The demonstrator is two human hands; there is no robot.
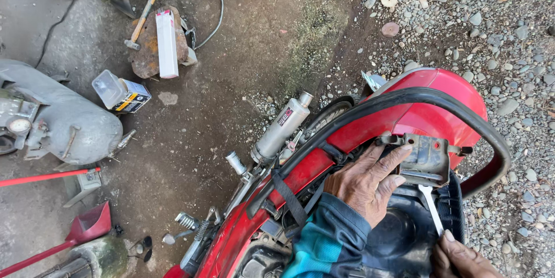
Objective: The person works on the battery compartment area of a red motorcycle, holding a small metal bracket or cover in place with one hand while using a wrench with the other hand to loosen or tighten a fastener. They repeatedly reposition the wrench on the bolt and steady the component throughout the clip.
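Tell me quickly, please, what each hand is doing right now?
Left hand: open, fingers spread flat on the metal bracket of the red motorbike.
Right hand: closed on the wrench handle.

You stand outdoors in flat daylight. To your left lies a stained grey concrete floor (191,139), with a mossy green patch (315,29) near its edge. To your right spreads loose grey gravel (497,29). A grey metal compressor tank (63,122) rests on the concrete.

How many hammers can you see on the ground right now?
1: the hammer lies on the rusty slab at upper left, beside a white box. Others may be hidden off frame.
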